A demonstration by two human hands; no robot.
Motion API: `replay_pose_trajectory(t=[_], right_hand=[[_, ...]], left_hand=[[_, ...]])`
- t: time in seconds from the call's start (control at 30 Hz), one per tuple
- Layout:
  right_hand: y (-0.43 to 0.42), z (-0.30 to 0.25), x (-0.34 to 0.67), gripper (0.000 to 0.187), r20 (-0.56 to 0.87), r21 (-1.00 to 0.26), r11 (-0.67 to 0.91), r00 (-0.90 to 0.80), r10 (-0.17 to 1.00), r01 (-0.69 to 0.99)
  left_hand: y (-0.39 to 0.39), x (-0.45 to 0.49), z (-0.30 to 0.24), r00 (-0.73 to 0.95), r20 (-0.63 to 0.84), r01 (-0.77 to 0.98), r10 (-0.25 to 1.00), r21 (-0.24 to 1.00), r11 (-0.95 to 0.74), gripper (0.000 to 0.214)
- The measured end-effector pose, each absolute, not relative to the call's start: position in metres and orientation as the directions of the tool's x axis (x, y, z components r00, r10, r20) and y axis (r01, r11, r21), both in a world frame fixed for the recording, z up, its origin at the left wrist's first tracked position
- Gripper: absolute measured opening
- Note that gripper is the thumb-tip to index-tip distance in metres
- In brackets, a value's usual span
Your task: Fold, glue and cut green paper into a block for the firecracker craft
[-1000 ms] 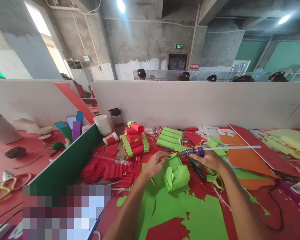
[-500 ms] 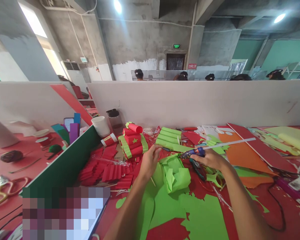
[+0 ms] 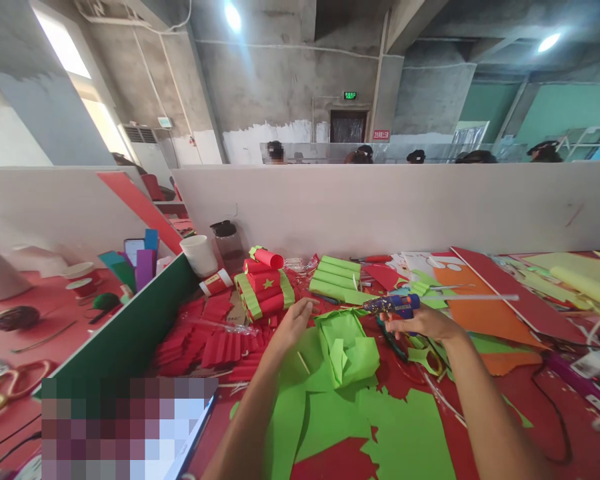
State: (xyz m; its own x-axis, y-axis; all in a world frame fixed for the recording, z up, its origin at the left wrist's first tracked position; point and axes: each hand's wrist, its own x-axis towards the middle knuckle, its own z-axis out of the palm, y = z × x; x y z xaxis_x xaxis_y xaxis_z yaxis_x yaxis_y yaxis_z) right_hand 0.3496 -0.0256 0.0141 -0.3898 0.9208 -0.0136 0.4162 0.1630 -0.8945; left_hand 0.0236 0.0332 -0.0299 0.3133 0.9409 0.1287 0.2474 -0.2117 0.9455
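My right hand (image 3: 423,321) grips a blue glue gun (image 3: 391,305), with a long clear glue stick (image 3: 473,297) running out of its back to the right. The gun's tip lies by the top edge of a folded green paper piece (image 3: 353,360). To the left of that piece, my left hand (image 3: 296,325) has its fingers stretched out and nothing visible in them. Flat green paper sheets (image 3: 330,420) lie beneath the folded piece. Just beyond my hands are green paper rolls (image 3: 335,275) and a bundle of red rolls (image 3: 266,283) with green bands and a star.
Red pleated paper (image 3: 225,347) is heaped at left beside a dark green divider (image 3: 115,327). Pliers (image 3: 393,341) lie under my right hand. Orange paper (image 3: 480,317) and a red board (image 3: 520,293) are to the right. A white partition (image 3: 380,207) closes off the back.
The glue gun has tilted and swung slightly right, with its body more in view. My left hand has moved a little left, away from the top of the folded green paper, and its fingers have straightened.
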Motion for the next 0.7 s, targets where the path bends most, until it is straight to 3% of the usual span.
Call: replay_pose_trajectory(t=[0.17, 0.23, 0.33, 0.5, 0.7], right_hand=[[-0.025, 0.01, 0.348, 0.028, 0.016, -0.803, 0.196, -0.308, 0.951, 0.563], [-0.023, 0.01, 0.344, 0.021, 0.07, -0.796, 0.24, -0.309, 0.949, 0.555], [-0.019, 0.011, 0.338, 0.025, 0.188, -0.804, 0.287, -0.235, 0.954, 0.521], [-0.011, 0.005, 0.333, 0.027, 0.196, -0.834, 0.166, 0.001, 0.981, 0.527], [-0.003, -0.007, 0.308, 0.026, 0.184, -0.817, 0.185, -0.056, 0.981, 0.547]], left_hand=[[0.021, 0.03, -0.017, 0.38, 0.029, 0.126, 0.925, 0.989, -0.083, 0.053], [0.018, 0.031, -0.013, 0.396, 0.008, 0.102, 0.918, 0.993, -0.052, 0.058], [0.017, 0.026, -0.01, 0.41, -0.029, 0.133, 0.912, 0.991, -0.028, 0.059], [0.018, 0.015, -0.014, 0.546, -0.015, 0.222, 0.837, 0.966, -0.128, 0.064], [0.02, 0.017, -0.017, 0.586, 0.083, 0.166, 0.806, 0.961, -0.22, 0.05]])
